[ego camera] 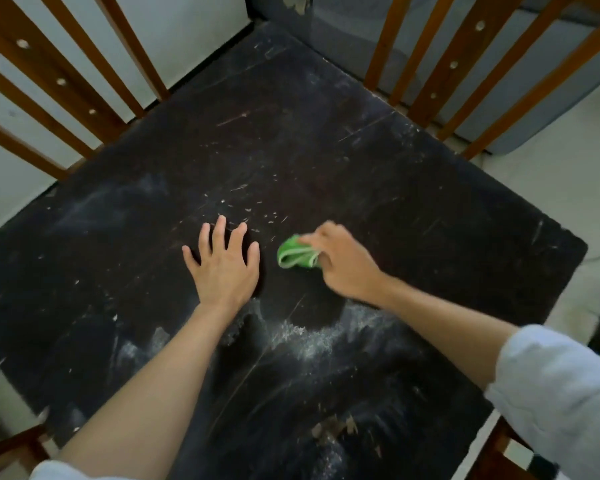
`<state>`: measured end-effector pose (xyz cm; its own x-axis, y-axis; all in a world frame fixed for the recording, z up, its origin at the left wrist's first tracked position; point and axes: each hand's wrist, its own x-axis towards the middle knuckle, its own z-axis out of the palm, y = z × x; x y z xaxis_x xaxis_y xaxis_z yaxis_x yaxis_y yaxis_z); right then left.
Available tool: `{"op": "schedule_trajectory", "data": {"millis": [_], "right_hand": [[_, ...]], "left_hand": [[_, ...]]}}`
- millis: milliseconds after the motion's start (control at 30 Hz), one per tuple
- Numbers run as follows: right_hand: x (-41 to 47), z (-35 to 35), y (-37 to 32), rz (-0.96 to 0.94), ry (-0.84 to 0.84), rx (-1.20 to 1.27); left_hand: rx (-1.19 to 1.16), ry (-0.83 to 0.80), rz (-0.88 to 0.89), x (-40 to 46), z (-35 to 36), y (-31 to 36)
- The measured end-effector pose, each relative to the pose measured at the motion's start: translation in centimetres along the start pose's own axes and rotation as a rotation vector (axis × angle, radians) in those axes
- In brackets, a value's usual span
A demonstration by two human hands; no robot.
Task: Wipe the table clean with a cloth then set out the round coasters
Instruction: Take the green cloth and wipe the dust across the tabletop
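L hand (224,263) flat on table (395,209), fingers spread; R hand (343,263) fingers bunched round green cloth (296,254).

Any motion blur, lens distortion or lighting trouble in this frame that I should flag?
Head view: the right hand and green cloth are motion-blurred; the left hand is sharp, flat on the table. Wide-angle distortion splays the chair slats. Lighting is dim and even, with no glare.
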<state>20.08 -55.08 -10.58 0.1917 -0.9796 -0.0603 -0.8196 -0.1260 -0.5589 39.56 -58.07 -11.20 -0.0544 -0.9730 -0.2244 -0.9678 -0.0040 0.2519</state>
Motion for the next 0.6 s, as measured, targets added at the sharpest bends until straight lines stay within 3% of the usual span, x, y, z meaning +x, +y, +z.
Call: {"op": "schedule_trajectory", "data": {"millis": [67, 167, 267, 333, 400, 500, 600], "right_hand": [[-1.9, 0.0, 1.3, 0.004, -0.004, 0.076], [-1.0, -2.6, 5.7, 0.276, 0.352, 0.113], [1.0, -7.6, 9.8, 0.62, 0.555, 0.038], [2.3, -10.2, 11.9, 0.749, 0.636, 0.057], [3.8, -10.9, 13.3, 0.838, 0.603, 0.061], [5.8, -9.6, 12.6, 0.773, 0.451, -0.103], [4.8, -5.9, 7.8, 0.441, 0.296, -0.19]], "left_hand": [[-0.025, 0.018, -0.029, 0.2, 0.1, 0.5], [-0.046, 0.063, -0.073, 0.5, 0.1, 1.7], [-0.042, 0.132, -0.046, 0.6, 0.4, 3.0], [-0.032, 0.143, 0.008, 0.7, 0.8, 4.0], [-0.037, 0.1, 0.042, 0.8, 1.2, 4.6], [-0.026, 0.06, 0.057, 1.2, 1.6, 4.6], [-0.036, 0.062, 0.031, 1.6, 1.4, 4.1]]}}
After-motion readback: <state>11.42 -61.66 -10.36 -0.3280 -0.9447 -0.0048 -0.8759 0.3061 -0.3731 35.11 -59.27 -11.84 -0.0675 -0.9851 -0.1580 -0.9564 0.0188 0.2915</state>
